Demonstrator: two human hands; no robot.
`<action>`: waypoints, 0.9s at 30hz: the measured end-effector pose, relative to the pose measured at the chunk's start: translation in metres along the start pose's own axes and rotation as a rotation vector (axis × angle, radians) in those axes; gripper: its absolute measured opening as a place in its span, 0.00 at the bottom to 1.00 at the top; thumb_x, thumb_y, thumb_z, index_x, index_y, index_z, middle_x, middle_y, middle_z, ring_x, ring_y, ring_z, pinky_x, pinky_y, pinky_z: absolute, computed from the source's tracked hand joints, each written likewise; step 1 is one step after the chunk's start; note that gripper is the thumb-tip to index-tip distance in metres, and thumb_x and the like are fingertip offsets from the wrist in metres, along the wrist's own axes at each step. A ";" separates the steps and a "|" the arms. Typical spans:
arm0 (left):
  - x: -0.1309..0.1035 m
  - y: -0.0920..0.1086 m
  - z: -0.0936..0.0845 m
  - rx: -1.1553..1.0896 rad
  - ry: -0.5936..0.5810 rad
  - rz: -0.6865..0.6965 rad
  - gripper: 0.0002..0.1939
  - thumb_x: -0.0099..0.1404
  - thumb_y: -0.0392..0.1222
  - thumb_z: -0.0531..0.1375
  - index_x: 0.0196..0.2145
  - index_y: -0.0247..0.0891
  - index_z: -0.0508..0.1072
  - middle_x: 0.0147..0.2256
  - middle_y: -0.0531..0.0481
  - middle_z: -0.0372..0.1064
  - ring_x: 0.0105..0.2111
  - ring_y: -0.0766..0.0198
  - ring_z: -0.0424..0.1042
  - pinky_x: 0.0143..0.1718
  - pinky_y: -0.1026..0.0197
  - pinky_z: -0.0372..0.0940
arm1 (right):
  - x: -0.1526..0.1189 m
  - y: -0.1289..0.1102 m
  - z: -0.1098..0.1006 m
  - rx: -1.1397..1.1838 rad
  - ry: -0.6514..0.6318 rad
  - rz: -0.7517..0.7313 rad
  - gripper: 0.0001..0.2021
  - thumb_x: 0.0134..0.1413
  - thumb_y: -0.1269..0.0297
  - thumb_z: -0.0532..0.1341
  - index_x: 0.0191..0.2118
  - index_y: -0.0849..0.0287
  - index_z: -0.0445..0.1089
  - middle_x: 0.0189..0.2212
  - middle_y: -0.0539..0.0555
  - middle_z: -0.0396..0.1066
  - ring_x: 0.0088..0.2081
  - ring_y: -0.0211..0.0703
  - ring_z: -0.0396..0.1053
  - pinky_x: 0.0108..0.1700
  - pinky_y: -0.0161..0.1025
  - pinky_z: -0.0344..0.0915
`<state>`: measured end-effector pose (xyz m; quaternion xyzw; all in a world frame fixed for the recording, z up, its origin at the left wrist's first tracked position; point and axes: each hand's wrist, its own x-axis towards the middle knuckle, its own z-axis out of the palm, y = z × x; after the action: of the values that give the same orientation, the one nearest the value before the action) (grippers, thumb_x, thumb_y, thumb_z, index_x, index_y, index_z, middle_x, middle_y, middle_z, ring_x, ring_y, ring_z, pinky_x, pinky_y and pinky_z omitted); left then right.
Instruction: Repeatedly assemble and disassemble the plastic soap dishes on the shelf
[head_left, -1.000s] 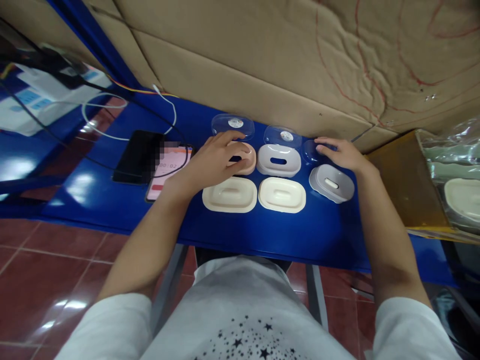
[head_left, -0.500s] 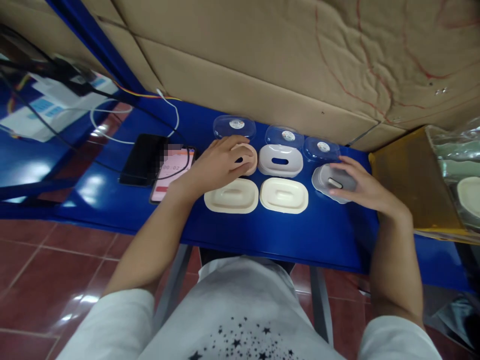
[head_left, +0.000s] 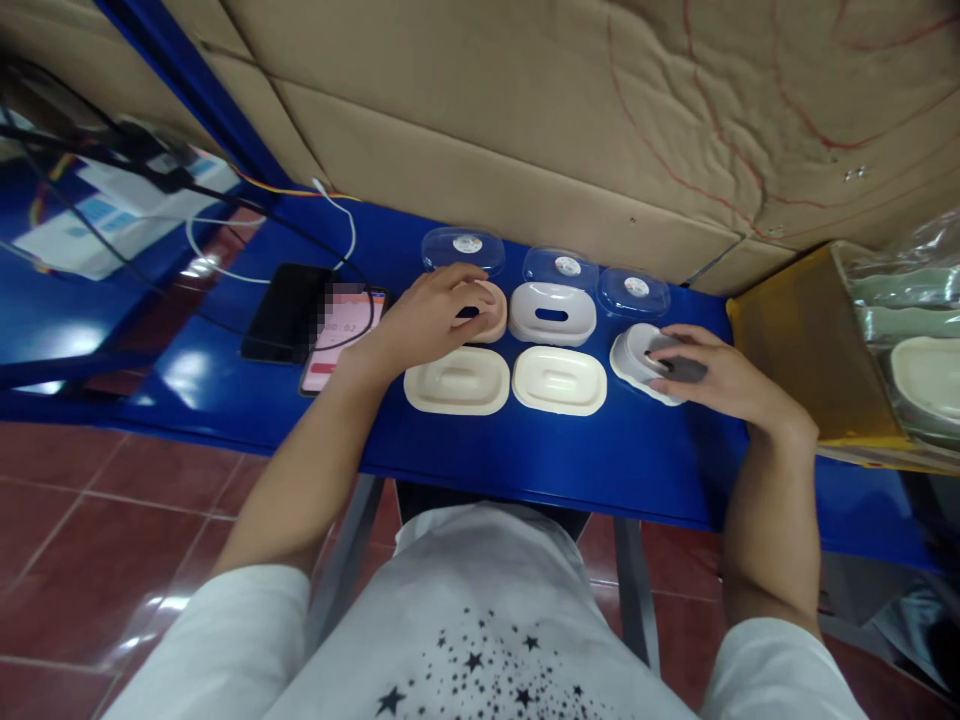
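Across the peach-coloured slotted dish (head_left: 495, 318) lie the bent fingers of my left hand (head_left: 442, 315), closed over its rim. My right hand (head_left: 712, 370) pinches a small grey piece (head_left: 685, 369) between thumb and fingers, partly hidden. That piece is at the side of a pale lilac dish (head_left: 636, 348) with a wavy edge. Between my hands sits a white dish (head_left: 553, 314) with an oval slot. Two cream oval trays, a left one (head_left: 456, 381) and a right one (head_left: 559, 381), lie in front.
Clear lids with round stickers, one being the middle lid (head_left: 547, 268), line the back by the cardboard wall (head_left: 465, 150). A phone (head_left: 349, 335) and a black device (head_left: 274, 315) with cables lie left. An open box (head_left: 810, 340) of wrapped pale-green parts stands right.
My right hand has tipped the grey piece toward the right, so more of the lilac dish shows. My left hand stays on the peach dish. The view has shifted slightly.
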<state>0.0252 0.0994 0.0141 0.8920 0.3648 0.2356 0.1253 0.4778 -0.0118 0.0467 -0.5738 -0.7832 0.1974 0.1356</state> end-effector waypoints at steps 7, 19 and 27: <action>0.000 0.009 -0.001 0.017 0.000 -0.006 0.16 0.78 0.49 0.55 0.53 0.43 0.79 0.65 0.39 0.69 0.66 0.45 0.69 0.66 0.41 0.63 | -0.019 0.001 -0.029 0.035 0.041 0.061 0.26 0.56 0.40 0.72 0.57 0.41 0.76 0.65 0.56 0.70 0.68 0.67 0.68 0.71 0.63 0.65; 0.001 0.005 0.003 0.062 0.006 0.047 0.15 0.78 0.46 0.55 0.51 0.39 0.79 0.62 0.37 0.71 0.63 0.45 0.72 0.63 0.43 0.66 | 0.038 -0.016 0.025 -0.003 0.077 -0.138 0.19 0.64 0.50 0.69 0.57 0.45 0.73 0.66 0.58 0.70 0.72 0.63 0.64 0.71 0.66 0.61; 0.001 0.008 0.000 0.060 -0.021 0.021 0.15 0.77 0.46 0.56 0.52 0.41 0.79 0.62 0.38 0.71 0.63 0.45 0.72 0.63 0.43 0.66 | 0.037 -0.011 0.024 -0.083 0.090 -0.093 0.13 0.68 0.55 0.65 0.56 0.43 0.77 0.69 0.55 0.70 0.74 0.65 0.60 0.72 0.76 0.49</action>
<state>0.0306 0.0950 0.0173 0.9017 0.3608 0.2166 0.0998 0.4467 0.0165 0.0296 -0.5502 -0.8096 0.1322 0.1561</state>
